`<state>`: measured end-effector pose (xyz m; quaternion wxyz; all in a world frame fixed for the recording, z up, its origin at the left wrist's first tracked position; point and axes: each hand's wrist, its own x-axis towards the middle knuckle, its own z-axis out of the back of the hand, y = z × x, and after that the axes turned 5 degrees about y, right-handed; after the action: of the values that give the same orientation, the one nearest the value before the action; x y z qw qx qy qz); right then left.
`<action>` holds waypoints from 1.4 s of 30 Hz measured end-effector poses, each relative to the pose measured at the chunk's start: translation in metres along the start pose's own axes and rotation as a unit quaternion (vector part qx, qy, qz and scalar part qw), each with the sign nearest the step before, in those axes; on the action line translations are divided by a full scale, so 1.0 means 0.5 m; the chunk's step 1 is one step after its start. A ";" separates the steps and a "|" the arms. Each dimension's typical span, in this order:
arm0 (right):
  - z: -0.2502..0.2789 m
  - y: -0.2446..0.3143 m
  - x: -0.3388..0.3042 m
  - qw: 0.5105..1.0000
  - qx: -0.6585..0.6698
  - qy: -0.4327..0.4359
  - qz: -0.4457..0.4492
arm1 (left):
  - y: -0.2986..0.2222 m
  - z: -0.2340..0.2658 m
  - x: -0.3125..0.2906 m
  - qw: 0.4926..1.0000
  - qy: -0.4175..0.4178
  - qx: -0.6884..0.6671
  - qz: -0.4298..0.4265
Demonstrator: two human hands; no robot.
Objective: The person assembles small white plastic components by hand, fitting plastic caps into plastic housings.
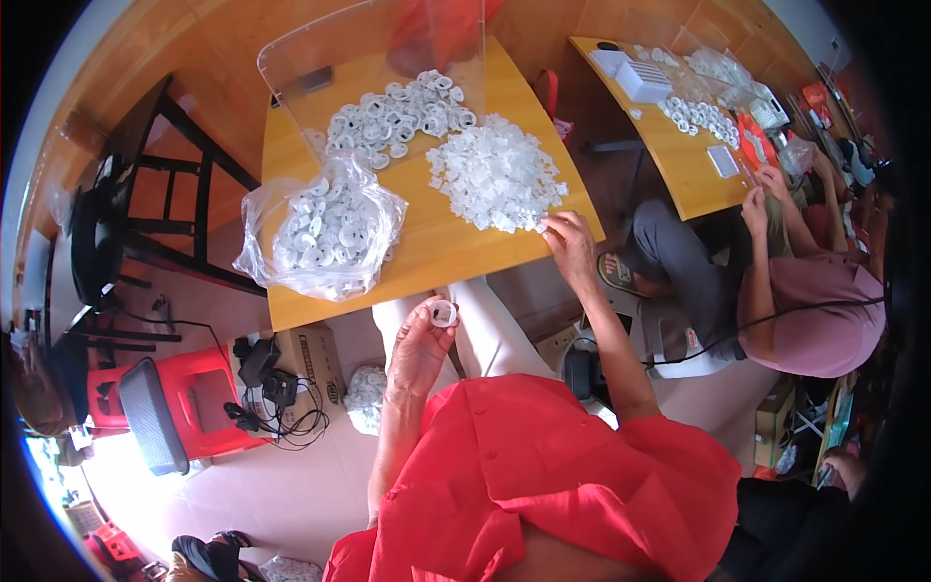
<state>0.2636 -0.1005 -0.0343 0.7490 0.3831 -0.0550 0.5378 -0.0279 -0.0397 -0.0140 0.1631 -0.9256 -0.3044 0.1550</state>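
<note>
My left hand [417, 347] is closed around a small round white plastic part [443, 313] with a dark spot inside, held in front of the table's near edge. At the near right of the table, my right hand [570, 247] has its fingertips pinched at the edge of a heap of small translucent white pieces [497, 175]; what is between them is too small to make out. Behind lies a pile of round white parts with dark centres [402, 114]. An opened clear plastic bag [378, 228] full of similar round parts stands at the table's left.
The yellow wooden table [436, 262] carries a clear upright panel [281, 58] at its back. To the right, a person [813, 315] works at a second table [669, 175] with more white parts. Red stools [208, 398] and a cardboard box [315, 364] with cables stand on the left floor.
</note>
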 end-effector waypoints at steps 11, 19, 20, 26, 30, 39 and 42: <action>0.016 -0.008 0.021 0.987 -0.070 0.052 0.135 | -0.004 -0.007 0.001 1.000 -0.016 0.007 0.001; 0.008 -0.011 0.025 0.998 -0.011 -0.020 0.062 | -0.003 -0.001 0.005 1.000 -0.010 0.005 0.008; 0.007 -0.006 0.024 0.998 -0.011 -0.019 0.063 | -0.003 -0.001 0.005 1.000 -0.005 0.007 0.007; -0.019 0.000 0.016 0.979 0.192 0.007 -0.062 | -0.004 -0.003 0.002 1.000 -0.012 0.007 0.008; -0.006 0.047 0.021 0.918 0.359 0.054 -0.159 | -0.007 0.000 -0.003 1.000 -0.016 0.003 0.013; 0.046 0.276 0.014 0.926 0.118 0.080 0.348 | -0.029 -0.024 -0.009 0.996 -0.046 0.016 0.080; 0.045 0.294 0.026 0.891 0.093 0.091 0.434 | -0.032 -0.022 -0.014 0.995 -0.067 0.008 0.079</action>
<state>0.1518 -0.0864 0.0636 0.4037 0.3381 -0.0970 0.8446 -0.0371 -0.0339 0.0037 0.1372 -0.9329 -0.2396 0.2312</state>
